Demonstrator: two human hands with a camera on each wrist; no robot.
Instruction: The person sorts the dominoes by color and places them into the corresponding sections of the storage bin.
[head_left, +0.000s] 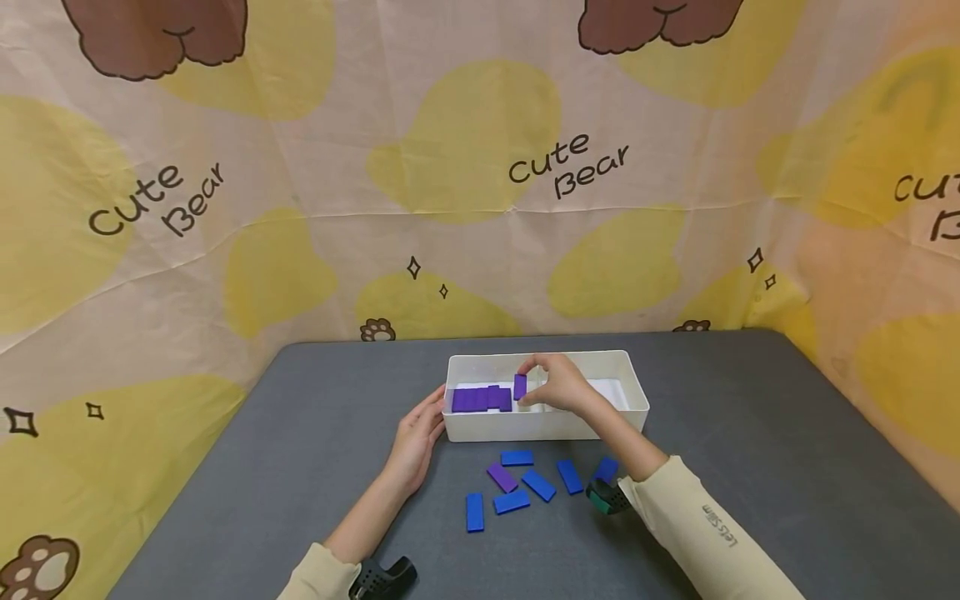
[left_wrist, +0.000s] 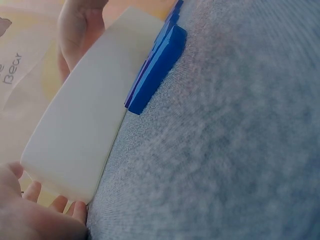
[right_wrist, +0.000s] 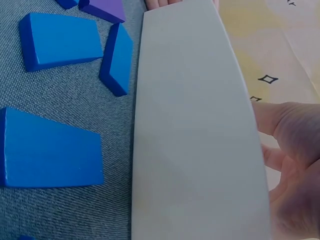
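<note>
Head view: right hand [head_left: 561, 383] pinches a purple block [head_left: 520, 387] between thumb and finger.

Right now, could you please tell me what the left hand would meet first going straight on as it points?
The left hand would first meet the left end of the white box, which it seems to be touching.

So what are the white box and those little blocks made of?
White box: probably plastic, smooth and satiny, judging by its thin, even walls and rounded corners.

Blocks: perhaps painted wood, low-sheen, with solid color and crisp edges; plastic remains possible.
</note>
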